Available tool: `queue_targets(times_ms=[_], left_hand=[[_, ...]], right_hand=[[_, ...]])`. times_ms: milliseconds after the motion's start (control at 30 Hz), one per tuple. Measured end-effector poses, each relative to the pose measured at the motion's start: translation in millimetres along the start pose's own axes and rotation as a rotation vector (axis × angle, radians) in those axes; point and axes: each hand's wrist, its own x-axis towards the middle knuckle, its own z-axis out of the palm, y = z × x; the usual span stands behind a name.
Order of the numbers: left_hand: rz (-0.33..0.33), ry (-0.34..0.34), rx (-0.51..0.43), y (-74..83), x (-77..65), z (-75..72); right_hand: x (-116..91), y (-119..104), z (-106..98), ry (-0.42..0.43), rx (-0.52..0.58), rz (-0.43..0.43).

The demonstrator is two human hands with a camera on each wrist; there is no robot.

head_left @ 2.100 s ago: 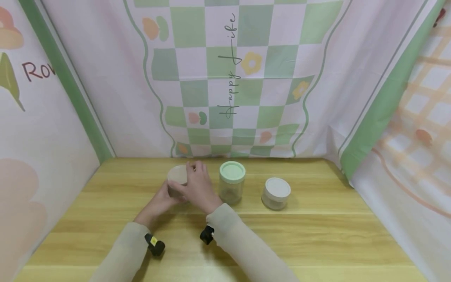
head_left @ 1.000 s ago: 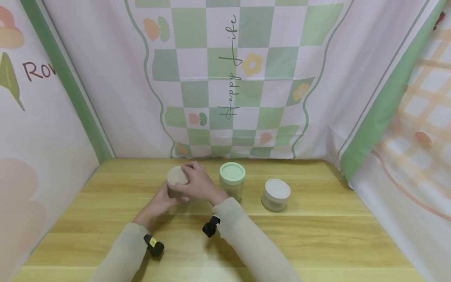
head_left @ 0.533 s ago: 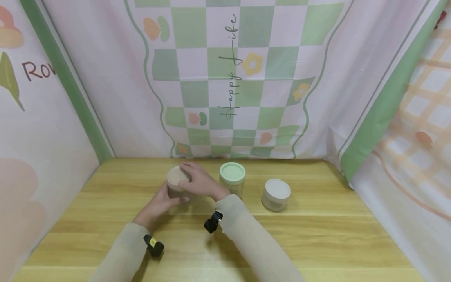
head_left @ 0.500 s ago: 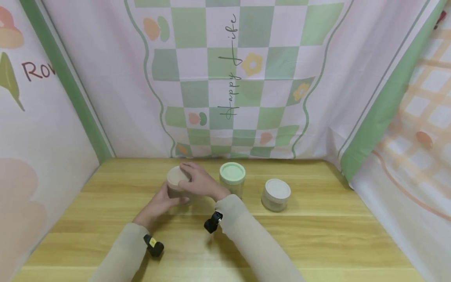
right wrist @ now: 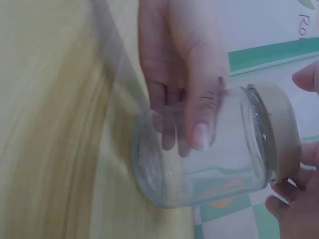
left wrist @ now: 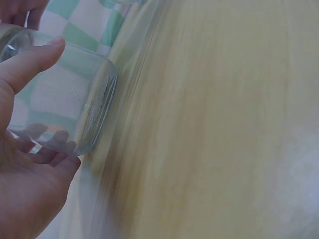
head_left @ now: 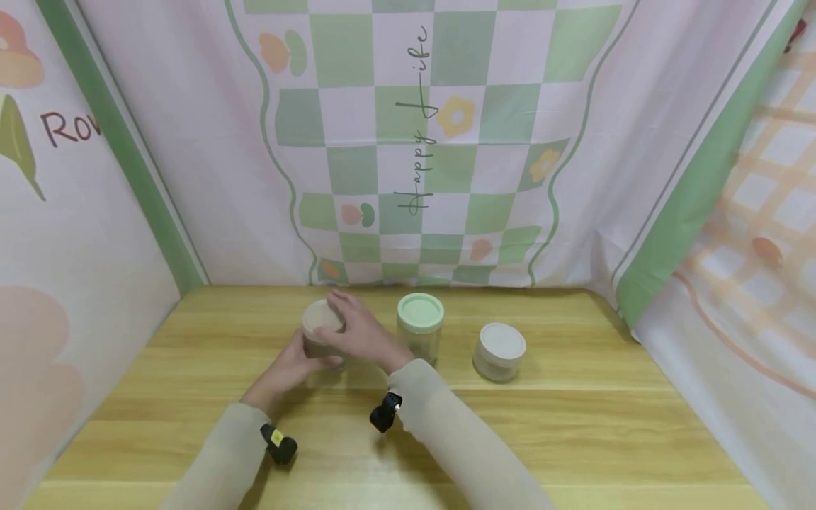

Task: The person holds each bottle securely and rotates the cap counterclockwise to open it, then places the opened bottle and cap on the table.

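Note:
A clear glass jar with a beige lid stands upright on the table, left of centre in the head view. Around its body curls my left hand, thumb on the near side and fingers behind, as the left wrist view also shows. My right hand holds the lid at its rim from the right, fingers at the far edge and thumb at the near one. In the right wrist view the lid sits on the jar's mouth. Through the glass I see nothing inside.
Right of my hands stands a taller clear jar with a green lid, close to my right wrist. Farther right is a short jar with a white lid. The wooden table meets a patterned curtain at the back.
My right hand has shifted around the beige lid, its fingers and wrist turning back and forth slightly. My left hand and the jar have stayed in place.

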Motion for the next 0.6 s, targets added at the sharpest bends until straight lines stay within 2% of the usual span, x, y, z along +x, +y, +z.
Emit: queue_targets(times_ms=[133,333,600], left_hand=[[0.005,-0.007,-0.006,-0.5,0.1,-0.1],[-0.012,0.006,0.026,0.5,-0.7,0.3],[-0.051,0.011,0.059,5.5,-4.7,-0.1]], right_hand=[[-2,-1,6,0.097,-0.036,0.021],[-4,-2,11,0.222,-0.088,-0.001],[-5,-1,15,0.247,-0.101,-0.004]])
